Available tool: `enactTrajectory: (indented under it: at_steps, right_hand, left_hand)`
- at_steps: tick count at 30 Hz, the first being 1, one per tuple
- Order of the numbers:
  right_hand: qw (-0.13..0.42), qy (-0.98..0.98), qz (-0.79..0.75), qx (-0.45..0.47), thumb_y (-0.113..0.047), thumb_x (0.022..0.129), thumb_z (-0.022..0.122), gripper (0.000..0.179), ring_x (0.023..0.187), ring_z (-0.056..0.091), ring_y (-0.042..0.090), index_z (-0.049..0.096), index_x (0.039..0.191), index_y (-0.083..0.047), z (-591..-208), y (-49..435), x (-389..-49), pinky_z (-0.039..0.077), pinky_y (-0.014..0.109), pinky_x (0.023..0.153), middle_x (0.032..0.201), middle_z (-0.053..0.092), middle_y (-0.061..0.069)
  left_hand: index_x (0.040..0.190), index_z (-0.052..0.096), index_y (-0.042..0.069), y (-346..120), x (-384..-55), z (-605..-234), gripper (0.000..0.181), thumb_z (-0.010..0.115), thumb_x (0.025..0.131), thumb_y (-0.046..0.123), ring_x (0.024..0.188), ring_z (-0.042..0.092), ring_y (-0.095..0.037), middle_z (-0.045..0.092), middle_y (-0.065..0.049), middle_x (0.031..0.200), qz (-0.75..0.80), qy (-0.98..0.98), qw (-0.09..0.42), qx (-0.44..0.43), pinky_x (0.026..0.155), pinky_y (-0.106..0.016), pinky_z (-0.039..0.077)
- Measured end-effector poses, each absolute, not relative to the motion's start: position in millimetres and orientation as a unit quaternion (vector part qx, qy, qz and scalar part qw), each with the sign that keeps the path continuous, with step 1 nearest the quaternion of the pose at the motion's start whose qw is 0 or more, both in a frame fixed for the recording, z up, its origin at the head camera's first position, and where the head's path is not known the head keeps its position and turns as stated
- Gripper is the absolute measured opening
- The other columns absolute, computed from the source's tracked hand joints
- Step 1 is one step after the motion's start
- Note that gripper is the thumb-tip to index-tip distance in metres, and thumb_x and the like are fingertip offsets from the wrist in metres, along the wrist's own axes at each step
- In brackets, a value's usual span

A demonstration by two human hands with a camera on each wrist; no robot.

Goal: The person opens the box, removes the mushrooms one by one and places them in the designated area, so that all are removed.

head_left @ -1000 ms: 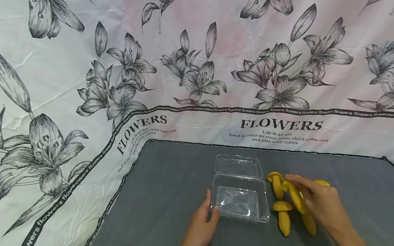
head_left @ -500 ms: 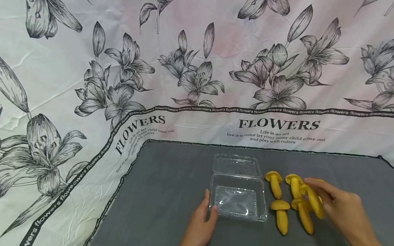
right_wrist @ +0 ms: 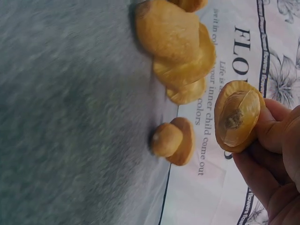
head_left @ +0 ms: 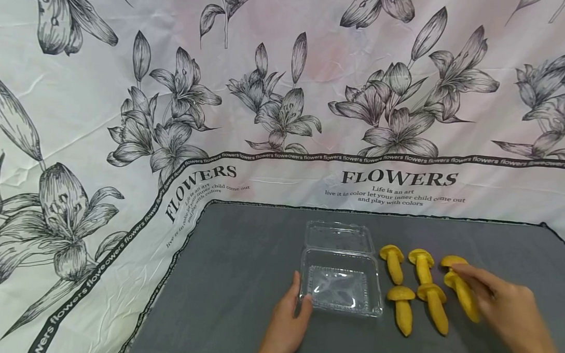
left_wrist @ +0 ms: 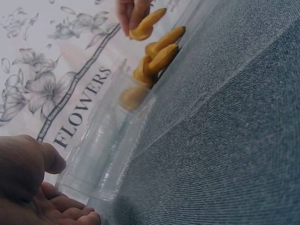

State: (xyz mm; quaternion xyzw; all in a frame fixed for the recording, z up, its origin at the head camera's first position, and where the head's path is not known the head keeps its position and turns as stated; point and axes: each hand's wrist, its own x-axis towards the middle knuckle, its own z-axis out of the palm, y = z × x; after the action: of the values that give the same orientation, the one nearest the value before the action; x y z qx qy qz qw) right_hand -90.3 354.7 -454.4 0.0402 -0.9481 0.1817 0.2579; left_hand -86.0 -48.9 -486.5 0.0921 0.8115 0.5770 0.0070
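At the left rim of a clear plastic clamshell box (head_left: 343,314), my left hand (head_left: 285,322) holds the near corner between thumb and fingers. The box stands with its lid (head_left: 338,236) folded back, away from me. My right hand (head_left: 506,301) pinches a yellow mushroom (head_left: 465,297) near its cap, its stem pointing toward me. In the right wrist view this mushroom (right_wrist: 238,117) shows its stem end-on. Just behind it lies another mushroom (head_left: 453,261), partly covered by the fingers. Several more yellow mushrooms (head_left: 402,310) lie between the box and my right hand.
The mushrooms lie in rough rows, caps away from me, on a grey cloth surface (head_left: 221,282). A white flower-printed sheet (head_left: 282,179) with a black border and lettering rises behind and along the left side.
My right hand has moved right and slightly toward me with the mushroom in its fingers, uncovering the middle mushrooms. The left hand and the box have stayed in place.
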Motion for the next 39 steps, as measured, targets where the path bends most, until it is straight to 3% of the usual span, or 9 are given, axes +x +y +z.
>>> enactTrajectory:
  at_steps: [14,21,28,33,39]
  right_hand:
    - [0.246,-0.955,0.161,0.039,0.014,0.091,0.072,0.031,0.044,0.034,0.000,0.076,0.117,-0.002,-464,366,-84,0.028,0.025,0.042,0.097,0.075,0.031]
    - [0.232,-0.959,0.157,0.040,0.014,0.090,0.074,0.030,0.048,0.053,0.013,0.076,0.117,0.000,-467,369,-85,0.035,0.026,0.043,0.104,0.074,0.032]
    - [0.216,-0.964,0.151,0.041,0.010,0.093,0.073,0.028,0.042,0.029,0.005,0.076,0.118,-0.001,-473,370,-85,0.028,0.026,0.042,0.095,0.075,0.030]
    - [0.203,-0.968,0.139,0.043,0.009,0.094,0.073,0.026,0.042,0.035,0.006,0.076,0.118,-0.001,-475,370,-86,0.030,0.027,0.043,0.093,0.074,0.030]
    - [0.197,-0.970,0.135,0.044,0.007,0.096,0.072,0.026,0.041,0.032,0.009,0.076,0.120,-0.003,-478,371,-84,0.028,0.027,0.043,0.083,0.074,0.022]
  left_hand:
    - [0.163,0.027,-0.008,-49,-87,-488,0.069,0.057,0.110,0.025,0.154,0.033,-0.038,0.032,-0.023,0.168,0.576,0.812,0.006,0.092,0.124,-0.060,0.026]
    - [0.163,0.028,-0.007,-48,-87,-489,0.069,0.057,0.110,0.025,0.153,0.035,-0.038,0.034,-0.022,0.167,0.572,0.815,0.004,0.091,0.124,-0.060,0.027]
    - [0.163,0.028,-0.006,-48,-87,-488,0.069,0.057,0.110,0.027,0.153,0.036,-0.039,0.036,-0.023,0.166,0.567,0.820,0.008,0.084,0.123,-0.061,0.029]
    - [0.163,0.027,-0.007,-48,-87,-487,0.069,0.056,0.111,0.026,0.153,0.036,-0.039,0.036,-0.024,0.166,0.566,0.819,0.004,0.091,0.123,-0.061,0.029]
    - [0.163,0.028,-0.006,-48,-87,-486,0.069,0.057,0.110,0.028,0.152,0.037,-0.038,0.036,-0.023,0.165,0.566,0.819,0.005,0.089,0.123,-0.061,0.030]
